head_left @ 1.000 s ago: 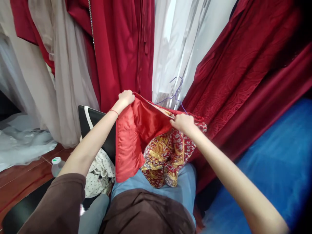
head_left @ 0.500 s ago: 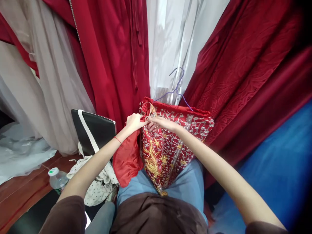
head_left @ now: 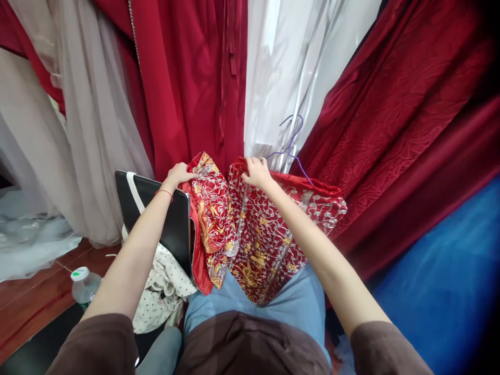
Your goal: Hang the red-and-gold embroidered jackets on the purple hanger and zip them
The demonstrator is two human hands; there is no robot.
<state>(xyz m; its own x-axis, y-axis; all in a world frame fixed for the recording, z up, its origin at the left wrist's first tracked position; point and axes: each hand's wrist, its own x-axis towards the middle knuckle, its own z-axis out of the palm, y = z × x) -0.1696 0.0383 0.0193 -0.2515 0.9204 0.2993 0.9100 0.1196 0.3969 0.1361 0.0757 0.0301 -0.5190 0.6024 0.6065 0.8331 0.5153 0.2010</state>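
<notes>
A red garment [head_left: 265,229] with gold and silver embroidery hangs over my lap, its upper edge near a purple wire hanger [head_left: 289,148]. My left hand [head_left: 183,174] grips the top edge of the garment's left panel, thumb on the embroidered face. Along that panel's outer edge the plain red lining shows. My right hand [head_left: 255,171] is closed over the top edge further right, left of the hanger. Between the two hands the cloth dips in a gap.
A black flat case [head_left: 156,208] with a white strap stands at the left, above dotted white cloth [head_left: 166,286]. A bottle [head_left: 84,286] is on the red floor. Red gowns [head_left: 187,78] and white fabric [head_left: 269,67] hang ahead; blue fabric [head_left: 441,271] lies right.
My hands, close together before, have moved apart. The left panel has swung open leftward, now showing its embroidered face instead of the plain lining. My right hand has shifted up to the top edge.
</notes>
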